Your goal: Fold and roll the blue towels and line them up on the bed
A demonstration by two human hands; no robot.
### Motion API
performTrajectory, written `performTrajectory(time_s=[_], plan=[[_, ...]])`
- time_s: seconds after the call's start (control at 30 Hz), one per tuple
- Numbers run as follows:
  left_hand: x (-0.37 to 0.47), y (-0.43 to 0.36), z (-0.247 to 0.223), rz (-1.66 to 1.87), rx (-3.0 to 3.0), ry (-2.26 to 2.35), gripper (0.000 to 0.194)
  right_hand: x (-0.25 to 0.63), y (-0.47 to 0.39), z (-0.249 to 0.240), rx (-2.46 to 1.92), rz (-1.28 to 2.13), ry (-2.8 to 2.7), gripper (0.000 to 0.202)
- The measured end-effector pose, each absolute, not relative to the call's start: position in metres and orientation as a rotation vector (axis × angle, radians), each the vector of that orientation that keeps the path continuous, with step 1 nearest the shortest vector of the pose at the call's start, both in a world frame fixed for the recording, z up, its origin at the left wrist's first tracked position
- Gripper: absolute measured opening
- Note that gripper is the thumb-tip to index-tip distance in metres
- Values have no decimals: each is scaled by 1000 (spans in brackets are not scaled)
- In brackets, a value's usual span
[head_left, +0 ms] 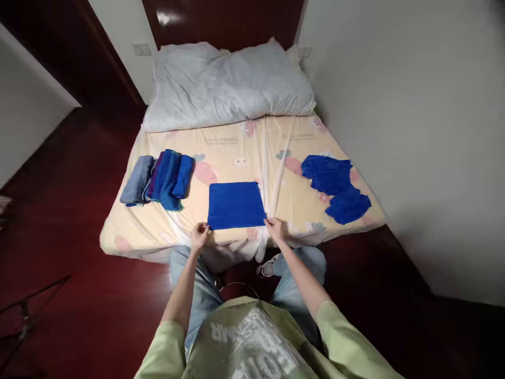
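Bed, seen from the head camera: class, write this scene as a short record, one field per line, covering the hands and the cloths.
left hand: pinching near left corner of flat blue cloth
right hand: pinching its near right corner
left side: rolled cloths, blue, grey and purple
right side: crumpled blue cloth
far end: white pillows
surface: patterned sheet

A bed point(232, 158) is extending beneath and beyond the grip, its cream sheet point(236, 145) showing pink and green prints. Beyond the grip, a pale pillow point(232, 87) is lying before a dark, glossy panel point(224, 23); wall plates point(141, 49) are flanking it. Right of the grip, a plain pale wall point(414, 131) is rising. Left of the grip, a dark red floor point(71, 210) is reflecting soft light, and a thin black stand point(24, 310) is partly showing.
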State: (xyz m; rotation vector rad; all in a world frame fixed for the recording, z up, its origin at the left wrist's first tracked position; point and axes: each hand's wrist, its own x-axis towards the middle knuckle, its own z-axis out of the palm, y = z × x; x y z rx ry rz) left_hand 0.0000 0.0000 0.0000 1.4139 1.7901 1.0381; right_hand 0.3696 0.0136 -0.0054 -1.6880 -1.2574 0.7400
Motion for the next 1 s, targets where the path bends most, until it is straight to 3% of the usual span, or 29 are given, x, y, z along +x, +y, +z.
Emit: performTrajectory(time_s=[0.17, 0.37, 0.7, 1.0], plan=[[8, -15, 17, 1125, 1723, 1910, 43, 366, 0, 15, -1693, 490, -1321, 45], [24, -18, 34, 563, 2504, 1498, 62, 354, -15, 46, -1398, 282, -2208, 50], [35, 13, 19, 308, 2447, 1710, 62, 350, 9, 9, -1667, 188, -2331, 63], [25, 0, 27, 310, 2416, 1632, 63, 357, -1, 17, -1613, 202, -2324, 62]])
